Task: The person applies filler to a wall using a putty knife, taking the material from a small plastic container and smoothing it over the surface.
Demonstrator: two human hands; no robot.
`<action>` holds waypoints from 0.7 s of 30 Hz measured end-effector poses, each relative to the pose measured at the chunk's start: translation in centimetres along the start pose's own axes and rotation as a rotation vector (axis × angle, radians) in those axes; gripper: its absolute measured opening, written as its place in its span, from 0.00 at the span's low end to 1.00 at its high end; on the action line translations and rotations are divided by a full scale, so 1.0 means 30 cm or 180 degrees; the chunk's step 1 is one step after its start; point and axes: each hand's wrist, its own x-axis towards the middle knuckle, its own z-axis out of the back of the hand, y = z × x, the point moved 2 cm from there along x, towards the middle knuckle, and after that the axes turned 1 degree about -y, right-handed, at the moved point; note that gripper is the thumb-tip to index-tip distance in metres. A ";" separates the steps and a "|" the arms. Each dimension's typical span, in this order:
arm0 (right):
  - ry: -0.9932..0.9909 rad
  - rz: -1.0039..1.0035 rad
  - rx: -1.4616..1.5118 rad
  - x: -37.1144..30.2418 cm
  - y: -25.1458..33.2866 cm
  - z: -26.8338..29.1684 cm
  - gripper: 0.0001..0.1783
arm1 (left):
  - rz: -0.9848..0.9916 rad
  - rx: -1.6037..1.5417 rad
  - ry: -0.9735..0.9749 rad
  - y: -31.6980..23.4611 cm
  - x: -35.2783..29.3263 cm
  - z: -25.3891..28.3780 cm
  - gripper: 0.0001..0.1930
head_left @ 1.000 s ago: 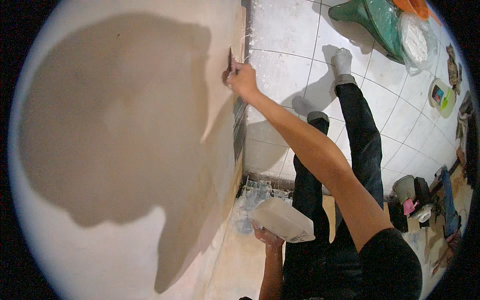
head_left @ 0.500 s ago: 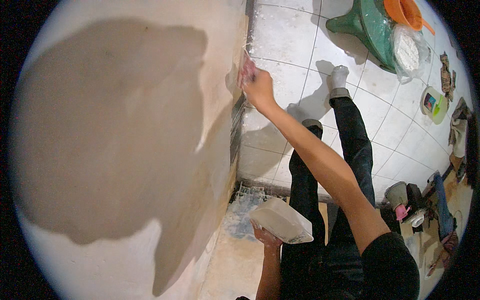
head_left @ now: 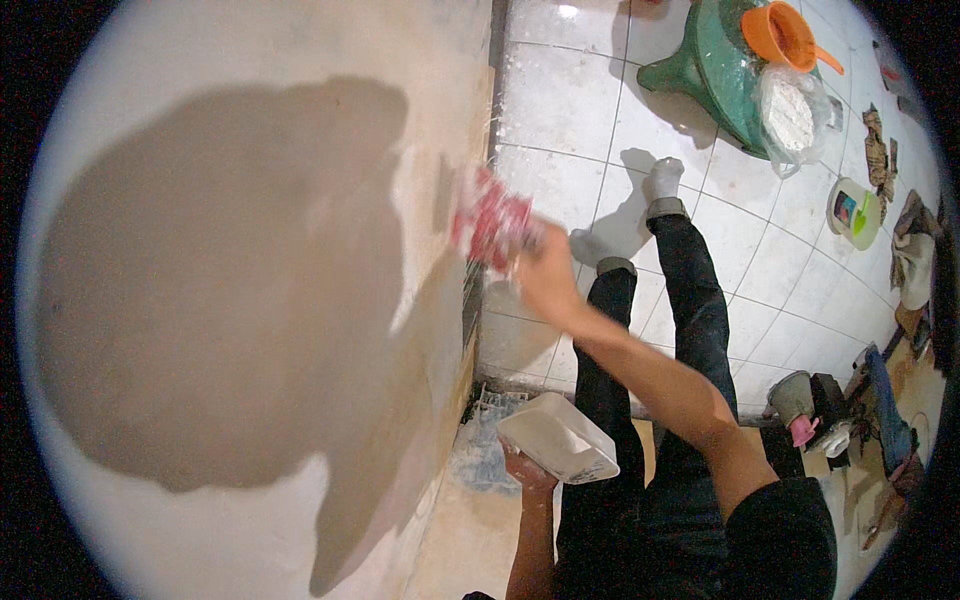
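My right hand [head_left: 545, 275] grips a red putty scraper [head_left: 490, 220] smeared with white paste, held at the wall [head_left: 220, 290] near its lower edge. Motion blurs the scraper, so whether its edge touches the wall I cannot tell. Lower down, my left hand [head_left: 527, 470] is closed around one end of a white rectangular tub [head_left: 548, 425], tilted in front of my legs. Pale material shows inside the tub. My head and arm cast a large shadow over the wall.
At the far right, a green plastic stool [head_left: 705, 75] bears an orange dipper [head_left: 775, 38] and a clear bag of white powder [head_left: 788, 120]. A pale plastic container [head_left: 855, 213], crumpled cloths [head_left: 912, 260] and a grey pot-like item [head_left: 792, 395] lie right of my legs on tiles [head_left: 555, 100].
My right hand has come back nearer along the wall's foot, turning the scraper so its red face shows. The tub stays in my left hand, its inside showing more. The view has shifted slightly.
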 end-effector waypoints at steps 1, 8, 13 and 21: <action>-0.0207 -0.0028 -0.0497 0.079 -0.104 0.042 0.09 | -0.0074 0.0118 -0.0044 -0.003 -0.018 -0.005 0.31; -0.0742 0.0118 -0.1907 0.486 -0.596 0.191 0.09 | 0.0016 0.0626 0.0018 -0.047 -0.098 -0.220 0.37; -0.0117 0.0148 -0.1900 0.318 -0.460 -0.013 0.08 | -0.0682 0.2004 -0.0231 -0.048 -0.134 -0.199 0.37; 0.0823 0.0122 -0.1155 -0.167 0.058 -0.080 0.10 | 0.0141 0.0847 0.0548 -0.044 -0.182 -0.113 0.38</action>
